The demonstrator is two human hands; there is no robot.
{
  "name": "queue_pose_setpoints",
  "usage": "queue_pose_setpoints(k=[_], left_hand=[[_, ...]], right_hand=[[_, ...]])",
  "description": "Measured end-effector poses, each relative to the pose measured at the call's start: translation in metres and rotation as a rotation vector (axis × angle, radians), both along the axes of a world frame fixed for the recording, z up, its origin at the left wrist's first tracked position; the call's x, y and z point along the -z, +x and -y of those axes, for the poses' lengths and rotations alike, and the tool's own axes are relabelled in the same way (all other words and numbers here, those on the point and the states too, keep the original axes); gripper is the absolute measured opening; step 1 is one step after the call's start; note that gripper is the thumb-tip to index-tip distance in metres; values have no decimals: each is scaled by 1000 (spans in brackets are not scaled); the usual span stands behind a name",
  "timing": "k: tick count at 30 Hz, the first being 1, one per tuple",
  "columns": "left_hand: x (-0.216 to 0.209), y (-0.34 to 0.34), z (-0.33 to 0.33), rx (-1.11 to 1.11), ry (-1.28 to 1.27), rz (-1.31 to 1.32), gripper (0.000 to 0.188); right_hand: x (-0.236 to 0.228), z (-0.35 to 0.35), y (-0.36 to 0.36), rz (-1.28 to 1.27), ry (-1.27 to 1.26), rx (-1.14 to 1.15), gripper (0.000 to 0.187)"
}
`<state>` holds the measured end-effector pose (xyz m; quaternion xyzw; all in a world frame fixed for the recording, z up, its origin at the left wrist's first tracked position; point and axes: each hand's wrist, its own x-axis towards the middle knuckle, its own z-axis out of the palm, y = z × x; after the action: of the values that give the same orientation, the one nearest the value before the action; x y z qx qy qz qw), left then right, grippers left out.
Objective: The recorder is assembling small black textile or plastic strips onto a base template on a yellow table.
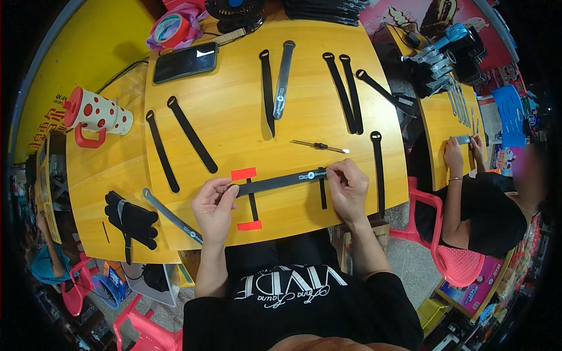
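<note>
Stretched between my two hands, just above the table (234, 117), is a black strap (275, 183) with pale printing. My left hand (214, 205) pinches its left end, and my right hand (349, 190) pinches the right end. Beneath the strap, a thin black strip runs between two pieces of red tape (243, 174) on the tabletop. A second short black strip (323, 196) lies by my right hand. Beyond the strap rests a slim tool (320, 145) with a dark middle. Several flat straps with looped ends lie around, including a printed grey one (284, 79).
A dotted tumbler (99, 117) stands at the left, a phone (185, 62) behind it. Black gloves (130, 219) lie near left. Black straps (325, 10) are stacked at the far edge. To the right, another person (486, 205) works at a second table; a pink chair (424, 216) stands between.
</note>
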<state>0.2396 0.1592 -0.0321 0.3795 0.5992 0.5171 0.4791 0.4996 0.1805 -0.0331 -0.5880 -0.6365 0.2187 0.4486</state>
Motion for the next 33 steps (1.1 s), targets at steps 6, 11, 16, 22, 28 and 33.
queue_pose_setpoints(k=[6,11,16,22,28,33], left_hand=[[0,4,-3,-42,-15,-34,12],[1,5,-5,-33,-17,-43,11],[-3,8,-5,-43,-31,-98,11],[-1,8,-6,-53,-39,-98,11],[-4,10,-7,-70,-41,-129,11],[-2,10,-8,-105,-60,-65,13]], right_hand=[[5,-1,0,21,-13,18,9],[5,-2,1,30,-9,27,10],[4,-2,0,71,-26,29,10],[8,-2,-1,87,23,30,11],[5,-3,-4,95,11,38,12],[3,-6,-7,139,58,35,11]])
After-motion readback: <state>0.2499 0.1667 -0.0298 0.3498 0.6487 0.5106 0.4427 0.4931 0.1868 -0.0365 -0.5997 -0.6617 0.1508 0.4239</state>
